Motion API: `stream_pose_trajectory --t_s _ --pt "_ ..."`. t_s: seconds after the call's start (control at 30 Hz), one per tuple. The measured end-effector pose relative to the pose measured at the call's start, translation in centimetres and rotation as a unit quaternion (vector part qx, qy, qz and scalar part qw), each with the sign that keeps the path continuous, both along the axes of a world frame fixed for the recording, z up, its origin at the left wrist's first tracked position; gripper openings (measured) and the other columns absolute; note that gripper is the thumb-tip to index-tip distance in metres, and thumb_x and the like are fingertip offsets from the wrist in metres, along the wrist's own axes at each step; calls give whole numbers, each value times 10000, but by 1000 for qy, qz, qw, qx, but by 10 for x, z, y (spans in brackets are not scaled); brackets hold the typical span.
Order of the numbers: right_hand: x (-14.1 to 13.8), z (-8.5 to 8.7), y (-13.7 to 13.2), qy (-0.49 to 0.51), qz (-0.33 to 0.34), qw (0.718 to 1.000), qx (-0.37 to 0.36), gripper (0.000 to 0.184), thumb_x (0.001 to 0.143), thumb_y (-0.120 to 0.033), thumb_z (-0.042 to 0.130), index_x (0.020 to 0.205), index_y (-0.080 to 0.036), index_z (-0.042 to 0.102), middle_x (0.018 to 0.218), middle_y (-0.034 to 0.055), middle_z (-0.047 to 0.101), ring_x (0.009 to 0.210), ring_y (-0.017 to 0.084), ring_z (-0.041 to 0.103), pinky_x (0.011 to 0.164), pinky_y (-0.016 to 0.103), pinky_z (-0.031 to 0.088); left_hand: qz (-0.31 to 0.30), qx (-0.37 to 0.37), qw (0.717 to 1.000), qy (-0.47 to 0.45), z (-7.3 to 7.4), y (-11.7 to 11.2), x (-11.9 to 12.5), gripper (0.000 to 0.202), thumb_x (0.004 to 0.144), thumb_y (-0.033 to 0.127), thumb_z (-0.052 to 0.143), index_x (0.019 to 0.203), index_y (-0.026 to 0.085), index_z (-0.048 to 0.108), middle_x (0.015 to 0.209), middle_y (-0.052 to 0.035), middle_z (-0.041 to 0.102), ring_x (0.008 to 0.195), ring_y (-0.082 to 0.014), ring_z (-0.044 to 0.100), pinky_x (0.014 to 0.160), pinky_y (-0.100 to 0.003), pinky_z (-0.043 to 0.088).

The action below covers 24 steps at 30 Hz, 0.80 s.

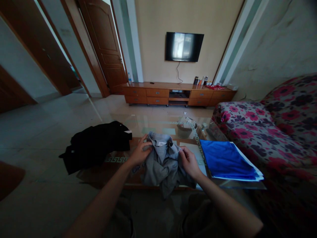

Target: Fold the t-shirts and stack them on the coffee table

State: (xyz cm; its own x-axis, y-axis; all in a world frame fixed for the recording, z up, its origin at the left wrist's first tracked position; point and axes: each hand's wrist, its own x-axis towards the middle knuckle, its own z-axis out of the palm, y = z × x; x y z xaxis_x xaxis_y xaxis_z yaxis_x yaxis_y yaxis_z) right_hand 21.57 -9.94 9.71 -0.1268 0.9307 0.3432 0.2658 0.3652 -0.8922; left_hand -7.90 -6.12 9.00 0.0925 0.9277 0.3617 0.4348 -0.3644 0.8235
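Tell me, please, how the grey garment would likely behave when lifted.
The grey garment would probably flop, since its fabric bunches in loose folds between the left hand and right hand. It seems unlikely to roll or break, being crumpled cloth.

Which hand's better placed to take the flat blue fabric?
Right hand, likely: it's nearer the flat blue fabric, while the left hand is across the crumpled grey fabric garment. Both hold the garment, so the right would need to release first.

Crumpled grey garment (162, 162), pale label inside its opening, folds loose, between both hands (190, 162)
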Motion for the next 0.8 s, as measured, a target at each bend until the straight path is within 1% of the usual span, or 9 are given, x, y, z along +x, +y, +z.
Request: stream_pose_trajectory --t_s 0.1,0.17,0.23,0.33,0.4,0.5,0.6,0.7,0.8 --pt "0 -3 5 38 5 999 -38 378 977 -581 453 941 -240 611 865 25 656 834 215 596 768 308 504 -76 -31 996 -25 9 1 2 175 824 350 689 888 224 791 1387 -105 589 1311 -299 535 1166 -490 338" --pt "1 -6 7 71 6 995 -70 371 959 -598 463 955 -252 597 887 24 665 848 222 605 786 324 512 -90 -36 994 -43 16 1 5 150 815 339 696 829 221 787 1216 -106 678 1180 -278 613 1107 -453 406" --pt "2 -9 9 108 2 990 -91 342 941 -582 480 1009 -264 583 949 27 679 896 238 621 831 354 517 -69 -31 996 -55 21 0 7 127 791 329 713 811 224 780 1079 -91 709 1084 -264 640 1052 -421 444" --pt "7 -9 7 133 15 986 -98 302 887 -457 515 1123 -276 563 1110 46 667 1017 272 627 889 398 516 -20 -17 998 -57 23 -1 6 125 790 335 706 807 226 765 952 -60 711 993 -246 644 981 -377 469" --pt "12 -6 5 114 29 989 -91 378 816 -357 525 1185 -277 548 1179 57 637 1063 286 616 891 407 518 5 0 999 -49 22 0 4 155 828 347 668 800 222 755 897 -46 705 933 -230 646 928 -345 476" --pt "16 0 1 64 43 994 -73 515 746 -286 548 1258 -285 499 1212 55 609 1116 284 591 925 406 510 29 23 998 -42 22 0 1 195 872 357 629 814 214 748 877 -38 699 867 -210 645 862 -314 474" --pt "14 5 1 48 36 997 -42 529 769 -303 616 1274 -286 457 1228 53 585 1140 258 566 987 390 482 38 32 997 -51 25 -3 1 183 876 354 631 845 210 740 909 -42 693 881 -205 641 840 -300 472" --pt "11 4 4 71 -13 997 -12 449 815 -378 662 1200 -266 459 1135 53 563 991 216 581 892 346 516 48 24 996 -67 27 -6 3 160 871 349 637 872 207 710 937 -42 687 911 -204 639 845 -293 474" --pt "13 2 8 78 -71 994 15 391 844 -418 666 1134 -262 457 1093 50 528 921 197 568 789 314 532 56 20 992 -114 27 -6 6 197 851 338 667 1005 219 642 969 -29 681 904 -187 648 836 -286 484"
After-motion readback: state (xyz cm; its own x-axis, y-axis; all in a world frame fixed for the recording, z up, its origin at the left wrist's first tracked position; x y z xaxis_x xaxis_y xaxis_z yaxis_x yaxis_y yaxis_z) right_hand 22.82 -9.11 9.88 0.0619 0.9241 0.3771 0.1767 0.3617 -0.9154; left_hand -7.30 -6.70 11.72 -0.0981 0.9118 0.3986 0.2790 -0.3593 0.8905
